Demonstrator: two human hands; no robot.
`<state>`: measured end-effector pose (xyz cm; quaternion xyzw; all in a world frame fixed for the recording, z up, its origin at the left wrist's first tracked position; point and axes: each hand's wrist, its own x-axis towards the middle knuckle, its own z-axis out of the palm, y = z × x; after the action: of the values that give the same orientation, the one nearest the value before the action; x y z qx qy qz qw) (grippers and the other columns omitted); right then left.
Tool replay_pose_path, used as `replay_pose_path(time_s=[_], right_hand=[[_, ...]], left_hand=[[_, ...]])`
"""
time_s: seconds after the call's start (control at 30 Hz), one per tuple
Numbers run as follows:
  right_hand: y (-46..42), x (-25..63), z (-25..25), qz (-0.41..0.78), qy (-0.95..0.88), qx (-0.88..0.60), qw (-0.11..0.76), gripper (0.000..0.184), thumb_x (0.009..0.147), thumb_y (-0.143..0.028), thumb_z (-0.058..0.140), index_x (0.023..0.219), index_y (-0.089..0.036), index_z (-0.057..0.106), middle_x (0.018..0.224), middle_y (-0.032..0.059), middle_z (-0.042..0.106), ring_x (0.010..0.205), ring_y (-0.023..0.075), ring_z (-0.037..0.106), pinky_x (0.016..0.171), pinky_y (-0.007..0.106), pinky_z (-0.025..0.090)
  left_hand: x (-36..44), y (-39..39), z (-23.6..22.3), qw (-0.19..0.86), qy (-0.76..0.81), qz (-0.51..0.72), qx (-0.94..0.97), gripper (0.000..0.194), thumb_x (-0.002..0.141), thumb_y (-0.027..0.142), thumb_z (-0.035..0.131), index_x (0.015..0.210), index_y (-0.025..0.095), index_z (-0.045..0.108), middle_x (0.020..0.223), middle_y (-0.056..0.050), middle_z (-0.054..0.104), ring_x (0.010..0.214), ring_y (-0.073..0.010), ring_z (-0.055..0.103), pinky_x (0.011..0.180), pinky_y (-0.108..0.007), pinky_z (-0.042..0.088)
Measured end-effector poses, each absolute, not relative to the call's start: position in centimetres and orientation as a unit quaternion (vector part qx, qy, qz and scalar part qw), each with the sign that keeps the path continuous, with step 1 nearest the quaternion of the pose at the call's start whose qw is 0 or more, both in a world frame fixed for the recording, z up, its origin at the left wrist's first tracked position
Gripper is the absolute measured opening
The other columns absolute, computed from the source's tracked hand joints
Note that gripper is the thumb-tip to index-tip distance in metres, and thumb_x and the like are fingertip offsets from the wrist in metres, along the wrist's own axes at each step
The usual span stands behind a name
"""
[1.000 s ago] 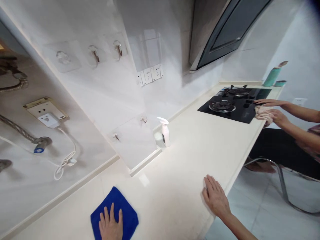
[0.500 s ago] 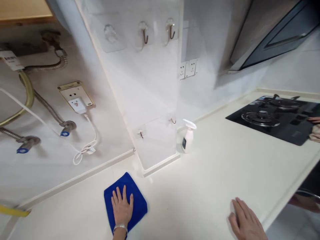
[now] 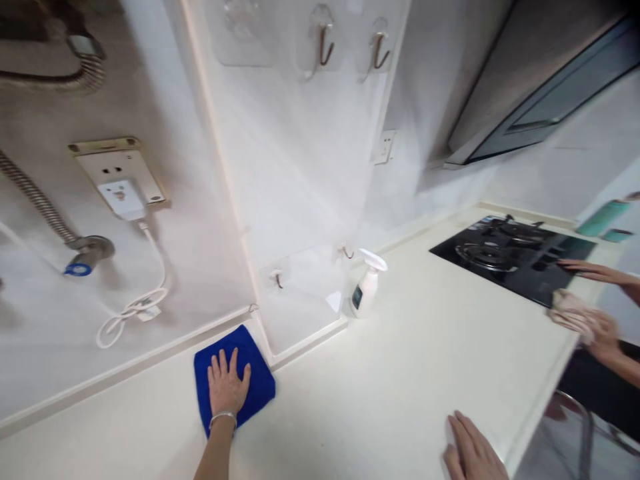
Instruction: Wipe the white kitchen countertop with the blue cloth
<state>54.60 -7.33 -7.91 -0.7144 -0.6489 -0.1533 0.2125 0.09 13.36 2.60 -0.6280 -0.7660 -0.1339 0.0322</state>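
the left hand (image 3: 226, 385) is laid flat, fingers spread, on a blue cloth (image 3: 233, 378), which is pressed against a cream countertop (image 3: 400, 373) close to the wall, just left of a protruding white wall corner (image 3: 300, 200). a thin bracelet (image 3: 223, 418) is worn on that wrist. the right hand (image 3: 473, 453) is rested open, palm down, on the counter near its front edge, at the near right, well apart from the cloth; nothing is held in it. a white spray bottle (image 3: 366, 292) is stood upright on the counter against the wall, to the right of the corner and farther away than the cloth. a black gas hob (image 3: 510, 257) is set into the counter at the far right. there, another person's hand (image 3: 590, 270) is laid flat on the hob's edge, and that person's other hand (image 3: 603, 330) is closed around a pale rag (image 3: 567, 310) at the counter edge. on the left wall, a socket plate (image 3: 117, 170) with a white plug (image 3: 123, 199) and a looped white cable (image 3: 133, 310) is seen, beside a metal hose (image 3: 35, 200) ending in a valve with a blue cap (image 3: 77, 269). metal hooks (image 3: 325, 43) are fixed high on the corner panel.
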Motion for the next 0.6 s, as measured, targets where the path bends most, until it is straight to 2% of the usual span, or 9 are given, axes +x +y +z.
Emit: replay_pose_path(time_s=[0.2,0.37,0.5,0.6], right_hand=[[-6.9,53.4,-6.6,-0.146,-0.622,-0.741,0.208,0.064,0.094,-0.038,0.037,0.153,-0.019,0.024,0.152,0.0137,0.045,0.139,0.0317,0.044,0.113,0.055,0.047],[-6.6,52.9,-6.0,-0.16,-0.613,-0.741,0.224,0.063,0.094,-0.033,0.04,0.152,-0.016,0.025,0.152,0.0145,0.044,0.14,0.0295,0.043,0.114,0.053,0.045],[-6.4,52.6,-5.7,-0.17,-0.604,-0.739,0.243,0.061,0.092,-0.031,0.042,0.15,-0.015,0.029,0.151,0.0155,0.046,0.139,0.0297,0.044,0.112,0.054,0.047],[-6.2,52.3,-5.5,-0.169,-0.597,-0.741,0.258,0.061,0.091,-0.027,0.043,0.15,-0.016,0.03,0.15,0.0157,0.047,0.139,0.0298,0.045,0.111,0.054,0.048]], left_hand=[[0.0,13.3,1.7,0.039,-0.766,-0.115,-0.632,0.069,0.092,0.054,0.027,0.152,0.019,0.03,0.163,-0.02,0.03,0.152,-0.0399,0.024,0.123,-0.058,0.026],[1.6,10.4,1.5,0.063,-0.76,-0.114,-0.637,0.07,0.092,0.052,0.022,0.15,0.015,0.033,0.161,-0.023,0.034,0.15,-0.0421,0.028,0.121,-0.059,0.029],[3.1,6.8,1.1,0.076,-0.747,-0.144,-0.645,0.071,0.091,0.051,0.018,0.147,0.014,0.04,0.159,-0.025,0.037,0.148,-0.0438,0.031,0.118,-0.062,0.032],[4.8,4.3,0.2,0.073,-0.741,-0.205,-0.635,0.071,0.088,0.051,0.023,0.147,0.015,0.042,0.158,-0.024,0.039,0.149,-0.044,0.03,0.117,-0.065,0.033]])
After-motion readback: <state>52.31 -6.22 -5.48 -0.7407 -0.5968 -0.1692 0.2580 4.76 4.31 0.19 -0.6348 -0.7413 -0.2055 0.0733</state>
